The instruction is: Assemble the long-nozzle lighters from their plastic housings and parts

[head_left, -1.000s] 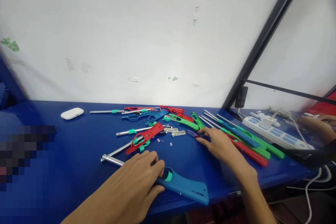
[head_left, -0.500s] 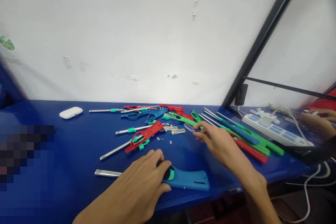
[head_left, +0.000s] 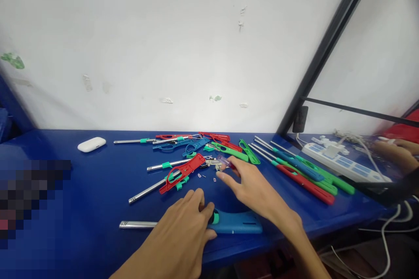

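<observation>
The blue lighter lies flat near the front edge of the table, its metal tube pointing left. My left hand is closed over the joint where body meets tube, thumb against the green trigger. I'd keep that hold firm and low so the body cannot roll. My right hand, just beyond it, pinches a small clear piece between thumb and fingertips. It is blurred, possibly red-tipped, and wants a light grip. Around it, in the pile, I count three loose tubes, a red half-shell nearest, and about three more red, two blue and two green shells behind. To the right lie at least three finished lighters, a power strip and another person's hand. One white earbud case sits far left.
</observation>
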Action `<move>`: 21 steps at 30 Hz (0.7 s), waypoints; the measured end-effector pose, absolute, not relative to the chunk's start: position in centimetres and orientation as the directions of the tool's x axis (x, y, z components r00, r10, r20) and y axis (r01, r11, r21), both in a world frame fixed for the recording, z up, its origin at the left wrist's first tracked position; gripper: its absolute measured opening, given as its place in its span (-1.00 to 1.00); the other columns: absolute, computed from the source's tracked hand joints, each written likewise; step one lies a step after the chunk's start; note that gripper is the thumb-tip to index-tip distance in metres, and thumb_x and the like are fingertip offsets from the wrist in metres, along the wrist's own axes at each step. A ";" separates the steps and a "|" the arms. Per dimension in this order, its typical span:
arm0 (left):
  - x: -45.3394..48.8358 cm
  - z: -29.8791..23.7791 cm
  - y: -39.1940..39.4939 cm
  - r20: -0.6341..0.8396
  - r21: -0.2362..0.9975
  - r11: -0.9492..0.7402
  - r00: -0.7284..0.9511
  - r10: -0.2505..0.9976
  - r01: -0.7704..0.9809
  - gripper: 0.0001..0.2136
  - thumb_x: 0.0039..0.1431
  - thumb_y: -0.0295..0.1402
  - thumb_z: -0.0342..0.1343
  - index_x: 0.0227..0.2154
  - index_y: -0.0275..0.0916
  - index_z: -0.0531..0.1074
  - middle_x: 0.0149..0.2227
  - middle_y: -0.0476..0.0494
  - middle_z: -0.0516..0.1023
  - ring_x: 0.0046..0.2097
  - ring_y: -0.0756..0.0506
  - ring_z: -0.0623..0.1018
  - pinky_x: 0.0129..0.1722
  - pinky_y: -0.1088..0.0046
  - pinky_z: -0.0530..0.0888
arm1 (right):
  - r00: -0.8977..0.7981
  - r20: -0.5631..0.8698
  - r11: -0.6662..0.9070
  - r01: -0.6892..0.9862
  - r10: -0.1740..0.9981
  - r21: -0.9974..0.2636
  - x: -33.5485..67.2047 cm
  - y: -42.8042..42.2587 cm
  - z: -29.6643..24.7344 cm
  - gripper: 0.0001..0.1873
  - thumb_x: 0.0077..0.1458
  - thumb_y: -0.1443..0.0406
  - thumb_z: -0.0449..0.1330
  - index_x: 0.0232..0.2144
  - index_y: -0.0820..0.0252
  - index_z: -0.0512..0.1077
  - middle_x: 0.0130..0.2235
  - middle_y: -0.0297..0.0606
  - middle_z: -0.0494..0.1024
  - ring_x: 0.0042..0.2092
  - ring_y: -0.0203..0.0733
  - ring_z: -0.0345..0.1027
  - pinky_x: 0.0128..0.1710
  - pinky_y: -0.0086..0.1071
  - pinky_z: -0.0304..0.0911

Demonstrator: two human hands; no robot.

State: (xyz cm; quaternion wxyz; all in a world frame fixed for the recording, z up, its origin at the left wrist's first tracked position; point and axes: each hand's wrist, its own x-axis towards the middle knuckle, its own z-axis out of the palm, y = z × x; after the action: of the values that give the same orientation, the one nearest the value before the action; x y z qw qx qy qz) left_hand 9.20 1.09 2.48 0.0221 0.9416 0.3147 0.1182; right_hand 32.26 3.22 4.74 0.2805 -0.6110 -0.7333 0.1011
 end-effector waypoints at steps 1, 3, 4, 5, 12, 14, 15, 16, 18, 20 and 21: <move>9.2 2.3 1.1 0.204 0.109 -0.798 0.772 0.602 0.593 -0.62 0.37 -0.44 0.10 0.21 -0.22 0.48 0.18 -0.36 0.57 0.25 -0.40 0.51 0.22 0.04 0.50 | -0.107 0.277 0.235 0.842 0.955 -0.485 32.0 3.6 4.6 -0.78 0.41 0.11 0.16 -0.14 0.11 0.49 -0.15 -0.16 0.68 -0.15 0.02 0.55 -0.16 -0.24 0.30; 9.4 2.3 1.3 0.156 0.106 -0.781 0.766 0.624 0.615 -0.60 0.34 -0.44 0.14 0.22 -0.23 0.48 0.19 -0.37 0.57 0.24 -0.40 0.52 0.21 0.05 0.51 | -0.129 0.257 0.240 0.851 0.958 -0.467 31.6 4.6 4.6 -0.78 0.41 0.13 0.19 -0.17 0.12 0.53 -0.23 -0.20 0.69 -0.22 0.00 0.55 -0.24 -0.28 0.26; 9.5 2.3 1.4 0.128 0.117 -0.763 0.753 0.646 0.635 -0.60 0.33 -0.44 0.14 0.21 -0.22 0.50 0.18 -0.36 0.57 0.23 -0.40 0.54 0.19 0.05 0.53 | -0.141 0.247 0.243 0.857 0.959 -0.454 31.5 5.2 4.6 -0.78 0.40 0.14 0.20 -0.17 0.13 0.55 -0.25 -0.20 0.69 -0.24 0.00 0.55 -0.26 -0.29 0.24; 9.7 2.4 1.5 0.089 0.126 -0.749 0.745 0.661 0.650 -0.61 0.33 -0.45 0.14 0.20 -0.21 0.50 0.17 -0.36 0.58 0.22 -0.41 0.55 0.17 0.02 0.55 | -0.159 0.235 0.250 0.864 0.959 -0.437 31.5 5.8 4.8 -0.78 0.39 0.14 0.22 -0.17 0.15 0.57 -0.27 -0.19 0.69 -0.25 0.00 0.55 -0.27 -0.30 0.22; 10.5 2.9 1.7 -0.051 0.114 -0.722 0.729 0.682 0.683 -0.51 0.33 -0.52 0.07 0.30 -0.29 0.40 0.24 -0.50 0.49 0.24 -0.47 0.52 0.14 -0.09 0.53 | -0.359 0.109 0.374 0.860 0.927 -0.348 30.7 9.0 5.4 -0.81 0.30 0.15 0.35 -0.15 0.11 0.62 -0.34 -0.27 0.68 -0.28 -0.08 0.53 -0.30 -0.36 0.17; 10.6 3.0 1.6 -0.063 0.119 -0.725 0.734 0.676 0.678 -0.51 0.34 -0.52 0.04 0.31 -0.32 0.39 0.24 -0.53 0.48 0.23 -0.46 0.52 0.14 -0.09 0.52 | -0.379 0.104 0.391 0.854 0.919 -0.342 30.5 9.3 5.1 -0.80 0.34 0.14 0.31 -0.25 0.13 0.60 -0.41 -0.30 0.62 -0.33 -0.11 0.48 -0.33 -0.37 0.12; 10.6 3.0 1.6 -0.070 0.120 -0.726 0.735 0.674 0.677 -0.51 0.34 -0.53 0.03 0.32 -0.34 0.38 0.24 -0.55 0.47 0.23 -0.46 0.52 0.14 -0.09 0.52 | -0.382 0.109 0.395 0.852 0.918 -0.342 30.5 9.3 5.0 -0.77 0.35 0.14 0.29 -0.30 0.14 0.59 -0.43 -0.31 0.59 -0.35 -0.13 0.45 -0.34 -0.36 0.10; 10.6 3.1 1.6 -0.080 0.118 -0.724 0.733 0.675 0.680 -0.50 0.33 -0.53 0.03 0.32 -0.35 0.37 0.24 -0.56 0.47 0.23 -0.47 0.51 0.14 -0.09 0.51 | -0.380 0.116 0.396 0.851 0.918 -0.345 30.6 9.3 4.9 -0.75 0.35 0.13 0.29 -0.33 0.14 0.56 -0.45 -0.32 0.56 -0.38 -0.14 0.42 -0.36 -0.36 0.07; 10.6 3.0 1.6 -0.084 0.117 -0.717 0.726 0.682 0.687 -0.50 0.32 -0.53 0.06 0.32 -0.36 0.36 0.24 -0.57 0.47 0.24 -0.48 0.50 0.14 -0.09 0.51 | -0.366 0.139 0.391 0.847 0.920 -0.361 30.9 8.9 4.8 -0.72 0.36 0.12 0.27 -0.37 0.14 0.52 -0.47 -0.35 0.51 -0.41 -0.17 0.34 -0.37 -0.35 0.04; 10.6 2.7 1.7 -0.045 0.135 -0.717 0.727 0.685 0.684 -0.50 0.30 -0.49 0.10 0.30 -0.34 0.38 0.22 -0.54 0.47 0.21 -0.47 0.52 0.11 -0.06 0.52 | -0.336 0.168 0.376 0.841 0.927 -0.389 31.5 8.1 4.9 -0.68 0.38 0.11 0.25 -0.39 0.14 0.47 -0.46 -0.37 0.47 -0.42 -0.19 0.28 -0.39 -0.35 0.02; 10.5 2.4 1.8 -0.016 0.144 -0.721 0.730 0.684 0.678 -0.50 0.28 -0.47 0.13 0.29 -0.33 0.39 0.22 -0.53 0.48 0.20 -0.46 0.52 0.11 -0.04 0.52 | -0.315 0.184 0.364 0.837 0.931 -0.407 31.8 7.5 5.0 -0.66 0.39 0.09 0.23 -0.40 0.13 0.44 -0.46 -0.38 0.44 -0.42 -0.19 0.26 -0.40 -0.35 0.01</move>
State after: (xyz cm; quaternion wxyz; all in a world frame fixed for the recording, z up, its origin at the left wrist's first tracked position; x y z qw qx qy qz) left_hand 10.54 1.81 2.41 0.0699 0.9273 0.3672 0.0189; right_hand 31.81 7.55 4.97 0.1965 -0.5511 -0.8022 0.1190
